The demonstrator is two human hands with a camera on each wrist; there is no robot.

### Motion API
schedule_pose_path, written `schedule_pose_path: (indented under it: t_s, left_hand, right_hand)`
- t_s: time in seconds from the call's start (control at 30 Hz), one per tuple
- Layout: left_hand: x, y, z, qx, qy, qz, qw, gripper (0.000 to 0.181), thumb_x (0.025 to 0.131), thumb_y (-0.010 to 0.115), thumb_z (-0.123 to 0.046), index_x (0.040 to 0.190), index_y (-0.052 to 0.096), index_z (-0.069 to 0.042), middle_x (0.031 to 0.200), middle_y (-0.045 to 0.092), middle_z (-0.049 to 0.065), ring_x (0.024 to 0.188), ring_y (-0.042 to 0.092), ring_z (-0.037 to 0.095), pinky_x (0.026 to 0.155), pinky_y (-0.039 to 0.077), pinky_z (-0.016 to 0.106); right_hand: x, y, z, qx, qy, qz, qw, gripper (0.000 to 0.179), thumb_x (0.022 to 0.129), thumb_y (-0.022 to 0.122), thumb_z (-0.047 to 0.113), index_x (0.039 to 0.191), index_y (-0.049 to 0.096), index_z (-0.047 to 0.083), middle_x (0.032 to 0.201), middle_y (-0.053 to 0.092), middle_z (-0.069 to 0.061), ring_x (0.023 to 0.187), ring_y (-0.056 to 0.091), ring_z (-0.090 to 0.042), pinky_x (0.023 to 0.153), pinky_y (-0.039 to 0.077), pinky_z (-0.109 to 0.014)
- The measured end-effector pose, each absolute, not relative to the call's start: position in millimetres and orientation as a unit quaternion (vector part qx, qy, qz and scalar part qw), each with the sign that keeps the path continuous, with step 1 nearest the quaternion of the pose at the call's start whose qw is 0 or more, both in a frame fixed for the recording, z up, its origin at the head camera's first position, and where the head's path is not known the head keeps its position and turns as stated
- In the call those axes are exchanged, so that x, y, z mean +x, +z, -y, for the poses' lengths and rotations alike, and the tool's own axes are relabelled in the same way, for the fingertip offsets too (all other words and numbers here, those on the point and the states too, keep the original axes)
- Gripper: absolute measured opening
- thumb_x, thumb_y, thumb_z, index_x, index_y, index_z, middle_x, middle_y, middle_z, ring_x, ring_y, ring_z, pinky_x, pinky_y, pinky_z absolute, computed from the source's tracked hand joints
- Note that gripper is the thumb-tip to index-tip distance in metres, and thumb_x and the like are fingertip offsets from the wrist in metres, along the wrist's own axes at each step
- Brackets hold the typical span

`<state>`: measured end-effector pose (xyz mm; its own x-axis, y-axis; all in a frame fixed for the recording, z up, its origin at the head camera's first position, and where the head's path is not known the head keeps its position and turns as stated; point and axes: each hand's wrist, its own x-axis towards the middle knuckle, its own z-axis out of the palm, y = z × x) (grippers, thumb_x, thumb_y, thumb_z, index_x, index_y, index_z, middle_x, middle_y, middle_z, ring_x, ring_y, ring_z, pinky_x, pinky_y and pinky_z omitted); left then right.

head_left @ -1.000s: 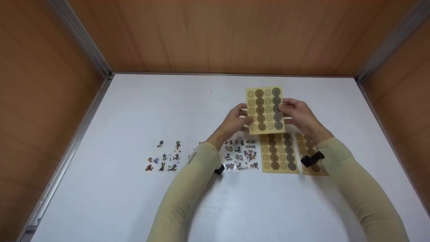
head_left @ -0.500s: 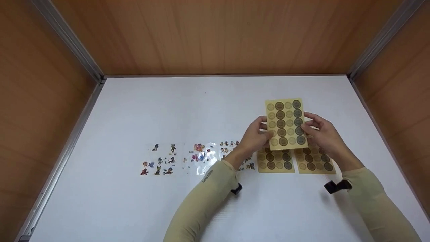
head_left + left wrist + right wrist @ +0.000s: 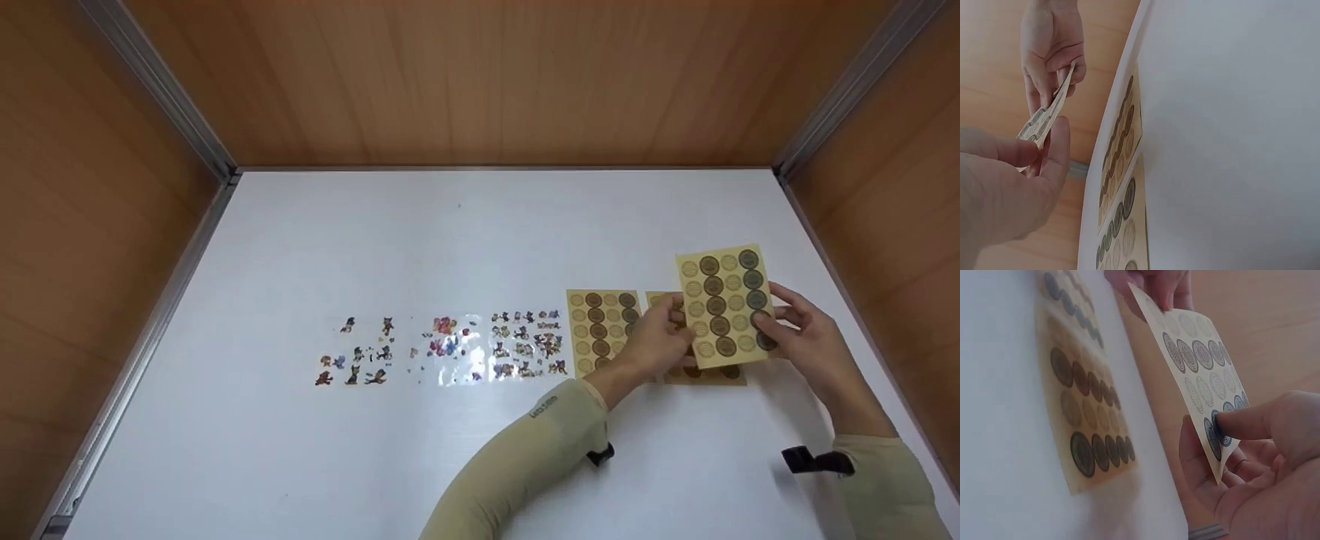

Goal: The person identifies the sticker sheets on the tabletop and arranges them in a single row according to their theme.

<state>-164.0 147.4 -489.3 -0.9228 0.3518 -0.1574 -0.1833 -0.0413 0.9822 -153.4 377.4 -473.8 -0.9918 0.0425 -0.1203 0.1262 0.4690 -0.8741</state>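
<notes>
Both hands hold up a tan sticker sheet point(image 3: 724, 306) printed with columns of round seals, light and dark. My left hand point(image 3: 660, 337) pinches its left edge, thumb on the printed face. On the opposite edge, my right hand point(image 3: 806, 337) grips with the thumb in front and fingers behind, as the right wrist view also shows. The sheet is clear of the table and slightly tilted. Below it lies a matching sticker sheet point(image 3: 705, 377), mostly hidden behind the held one. Another such sheet point(image 3: 600, 330) lies to its left, partly covered by the left hand.
Left of the tan sheets, clear sheets with small colourful cartoon stickers lie in a row: one dense sheet point(image 3: 525, 345), a shiny one point(image 3: 454, 352) and a sparse one point(image 3: 360, 352). The white table point(image 3: 375, 240) is bounded by wooden panels point(image 3: 480, 82) at the back and sides.
Both hands have carried the held sticker sheet to the right and nearer the body. The left tan sheet and the clear sheets on the table are now less covered by the arm.
</notes>
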Motion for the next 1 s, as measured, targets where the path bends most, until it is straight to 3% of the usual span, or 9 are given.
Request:
schedule_pose_path:
  t_s: [0.17, 0.4, 0.57, 0.67, 0.77, 0.87, 1.0]
  left_hand:
    - [-162, -494, -182, 0.058, 0.704, -0.679, 0.199, 0.052, 0.098, 0.055, 0.007, 0.142, 0.049, -0.020, 0.097, 0.060, -0.005, 0.075, 0.067, 0.008, 0.064, 0.062, 0.030]
    - [-166, -499, -216, 0.059, 0.655, -0.730, 0.187, 0.066, 0.097, 0.057, 0.005, 0.153, 0.036, -0.023, 0.097, 0.063, -0.007, 0.077, 0.062, 0.002, 0.062, 0.056, 0.020]
    - [-171, -501, -237, 0.072, 0.621, -0.760, 0.180, 0.061, 0.094, 0.060, 0.001, 0.150, 0.039, -0.015, 0.090, 0.061, -0.008, 0.071, 0.058, 0.001, 0.057, 0.051, 0.018]
    - [-171, -503, -245, 0.077, 0.600, -0.774, 0.185, 0.068, 0.094, 0.062, -0.002, 0.155, 0.032, -0.006, 0.097, 0.062, -0.006, 0.074, 0.057, 0.002, 0.067, 0.051, 0.015]
    - [-170, -505, -248, 0.075, 0.588, -0.782, 0.193, 0.075, 0.096, 0.063, -0.007, 0.160, 0.024, -0.005, 0.116, 0.063, -0.004, 0.089, 0.057, 0.001, 0.085, 0.048, 0.014]
    - [-169, -507, -249, 0.073, 0.577, -0.788, 0.202, 0.076, 0.097, 0.063, -0.011, 0.161, 0.023, -0.006, 0.141, 0.056, -0.002, 0.107, 0.053, 0.001, 0.101, 0.041, 0.015]
    - [-168, -507, -250, 0.079, 0.570, -0.789, 0.214, 0.075, 0.097, 0.064, -0.015, 0.161, 0.024, -0.006, 0.154, 0.045, -0.001, 0.124, 0.047, 0.000, 0.111, 0.033, 0.017]
  right_hand:
    - [-148, -480, -402, 0.082, -0.486, -0.870, 0.028, 0.071, 0.101, 0.065, 0.027, 0.162, 0.029, 0.023, 0.106, 0.058, 0.001, 0.082, 0.067, -0.003, 0.068, 0.060, -0.023]
    - [-147, -494, -428, 0.102, -0.448, -0.888, 0.031, 0.072, 0.102, 0.063, 0.026, 0.163, 0.025, 0.016, 0.103, 0.057, 0.002, 0.080, 0.063, -0.003, 0.068, 0.056, -0.019]
    - [-147, -501, -444, 0.140, -0.424, -0.893, 0.052, 0.073, 0.104, 0.059, 0.035, 0.163, 0.021, 0.014, 0.118, 0.054, -0.010, 0.082, 0.061, -0.002, 0.070, 0.055, -0.016]
    - [-148, -504, -450, 0.153, -0.421, -0.893, 0.052, 0.072, 0.105, 0.056, 0.035, 0.163, 0.020, 0.013, 0.128, 0.049, -0.019, 0.084, 0.060, -0.002, 0.071, 0.056, -0.017]
    - [-148, -507, -451, 0.158, -0.411, -0.896, 0.053, 0.070, 0.106, 0.053, 0.034, 0.162, 0.020, 0.009, 0.135, 0.045, -0.025, 0.089, 0.060, -0.006, 0.070, 0.056, -0.018]
    - [-147, -510, -450, 0.164, -0.398, -0.901, 0.060, 0.069, 0.107, 0.051, 0.035, 0.162, 0.020, 0.007, 0.140, 0.042, -0.030, 0.099, 0.059, -0.018, 0.070, 0.056, -0.018]
    - [-145, -509, -453, 0.162, -0.368, -0.914, 0.058, 0.070, 0.107, 0.049, 0.039, 0.160, 0.023, 0.002, 0.141, 0.040, -0.035, 0.112, 0.054, -0.037, 0.065, 0.052, -0.014]
